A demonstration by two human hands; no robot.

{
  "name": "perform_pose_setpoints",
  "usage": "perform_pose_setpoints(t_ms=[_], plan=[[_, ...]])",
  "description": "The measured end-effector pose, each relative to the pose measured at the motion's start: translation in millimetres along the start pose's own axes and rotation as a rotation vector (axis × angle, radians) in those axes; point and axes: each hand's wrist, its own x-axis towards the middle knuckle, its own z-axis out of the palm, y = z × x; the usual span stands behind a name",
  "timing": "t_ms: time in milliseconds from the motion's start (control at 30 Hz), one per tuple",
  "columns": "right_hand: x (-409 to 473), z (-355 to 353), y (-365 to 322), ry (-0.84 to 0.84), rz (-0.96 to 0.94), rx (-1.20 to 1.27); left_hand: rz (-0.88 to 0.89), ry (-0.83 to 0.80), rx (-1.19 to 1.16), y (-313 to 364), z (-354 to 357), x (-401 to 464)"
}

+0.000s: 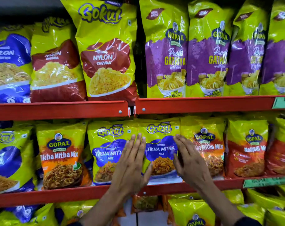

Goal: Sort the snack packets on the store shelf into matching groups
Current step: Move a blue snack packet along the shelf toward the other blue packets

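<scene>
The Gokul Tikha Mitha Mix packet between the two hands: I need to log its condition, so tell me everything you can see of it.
The Gokul Tikha Mitha Mix packet is a glossy yellow-green plastic pouch with a blue patch, white lettering and a picture of orange snack mix. It stands upright on the middle red shelf, looking sealed and full. The left hand lies flat at its left edge and the right hand at its right edge, fingers straight. A matching Gokul packet is on its left, a Gopal packet on its right.

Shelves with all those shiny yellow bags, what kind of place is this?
Most likely a shop's snack aisle: red shelves hold rows of matching Gopal Gathiya packets, with a green shelf label on the edge.
</scene>
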Motion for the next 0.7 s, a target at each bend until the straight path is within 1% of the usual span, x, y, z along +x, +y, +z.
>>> perform_pose_setpoints(t_ms=[33,67,133,200,333,367,500,700], plan=[[-4.4,7.0,3.5,-0.003,0.113,0.063,-0.048,-0.027,-0.055,2.8,9.2,-1.6],[-6.5,11.1,4.7,-0.004,0.216,0.112,-0.125,-0.021,-0.113,5.0,15.3,-2.3],[-12.7,23.0,9.2,-0.109,0.379,0.178,-0.297,-0.086,-0.208,10.7,30.0,-5.6],[-11.4,33.3,16.6,-0.186,0.457,0.267,-0.414,-0.157,-0.237,12.6,45.5,-3.9],[-2.0,40.7,25.0,-0.362,0.588,0.552,-0.513,-0.216,-0.394,11.7,68.2,3.9],[-1.6,44.2,28.8,-0.371,0.602,0.597,-0.528,-0.218,-0.428,11.1,71.4,6.1],[-7.9,54.8,38.7,-0.285,0.589,0.763,-0.589,-0.162,-0.548,11.7,73.6,9.4],[-26.1,48.1,29.0,-0.104,0.534,0.819,-0.570,-0.025,-0.679,18.6,71.6,-1.2]])
